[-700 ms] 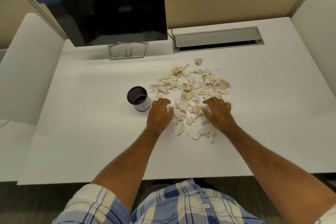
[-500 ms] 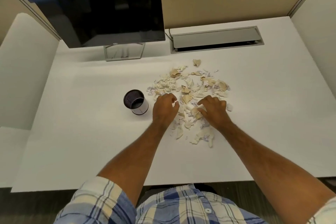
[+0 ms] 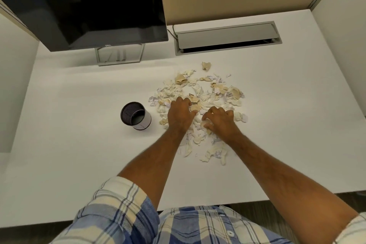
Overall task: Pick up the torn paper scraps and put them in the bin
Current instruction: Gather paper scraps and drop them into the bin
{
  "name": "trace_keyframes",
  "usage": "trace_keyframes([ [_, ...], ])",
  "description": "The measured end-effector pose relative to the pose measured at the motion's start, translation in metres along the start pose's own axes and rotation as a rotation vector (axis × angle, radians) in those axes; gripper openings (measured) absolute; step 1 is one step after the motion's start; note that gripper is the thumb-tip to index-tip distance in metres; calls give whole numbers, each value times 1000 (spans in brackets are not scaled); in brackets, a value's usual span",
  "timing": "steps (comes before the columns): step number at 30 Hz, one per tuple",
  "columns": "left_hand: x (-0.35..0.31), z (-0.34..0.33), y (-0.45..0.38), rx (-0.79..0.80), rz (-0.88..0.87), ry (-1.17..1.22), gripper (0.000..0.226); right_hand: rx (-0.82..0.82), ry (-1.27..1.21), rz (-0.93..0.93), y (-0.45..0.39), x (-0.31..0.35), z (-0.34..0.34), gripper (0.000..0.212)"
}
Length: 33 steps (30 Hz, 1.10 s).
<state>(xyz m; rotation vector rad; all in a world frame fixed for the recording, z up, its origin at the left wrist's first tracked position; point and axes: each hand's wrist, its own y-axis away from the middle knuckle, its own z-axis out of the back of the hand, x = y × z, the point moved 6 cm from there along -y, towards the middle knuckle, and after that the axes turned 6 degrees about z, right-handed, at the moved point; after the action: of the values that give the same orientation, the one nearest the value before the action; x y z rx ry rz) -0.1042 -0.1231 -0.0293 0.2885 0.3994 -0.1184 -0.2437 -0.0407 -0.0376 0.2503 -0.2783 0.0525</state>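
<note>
A heap of torn white and tan paper scraps [image 3: 215, 91] lies spread on the white desk [image 3: 79, 144] in front of me. My left hand [image 3: 181, 115] sits on the heap's left side with its fingers curled round scraps. My right hand [image 3: 219, 120] is on the near middle of the heap, fingers curled and pinching scraps under the palm. A small round bin [image 3: 135, 116] with a dark inside and a white wall stands upright just left of my left hand.
A dark monitor [image 3: 83, 6] on a grey stand [image 3: 119, 54] fills the back left. A grey cable hatch [image 3: 227, 37] is set into the desk behind the scraps. Beige partition walls close the back and sides.
Both hands have gone from lying flat on the scraps to curling their fingers in and drawing closer together over the heap. The bin has not moved.
</note>
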Motion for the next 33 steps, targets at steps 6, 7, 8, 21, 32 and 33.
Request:
trace_keyframes([
  [6, -2, -7, -9, 37, 15, -33, 35, -7, -125, -30, -1, -3, 2, 13],
  [7, -2, -7, -10, 39, 20, -27, 34, -19, -152, -38, 0, -3, 5, 10],
  [8, -3, -7, -11, 45, 24, -20, 31, -34, -180, -37, 1, -4, 7, 9],
  [21, 13, 30, -2, 111, 276, 596, 9, -332, -931, -165, 16, -22, 30, 7],
  [32, 118, 137, 40, -182, 312, 625, 26, -325, -1089, -40, -20, 45, 60, 11],
  [33, 129, 144, 42, -204, 331, 628, 26, -315, -1092, -15, -25, 55, 62, 11],
])
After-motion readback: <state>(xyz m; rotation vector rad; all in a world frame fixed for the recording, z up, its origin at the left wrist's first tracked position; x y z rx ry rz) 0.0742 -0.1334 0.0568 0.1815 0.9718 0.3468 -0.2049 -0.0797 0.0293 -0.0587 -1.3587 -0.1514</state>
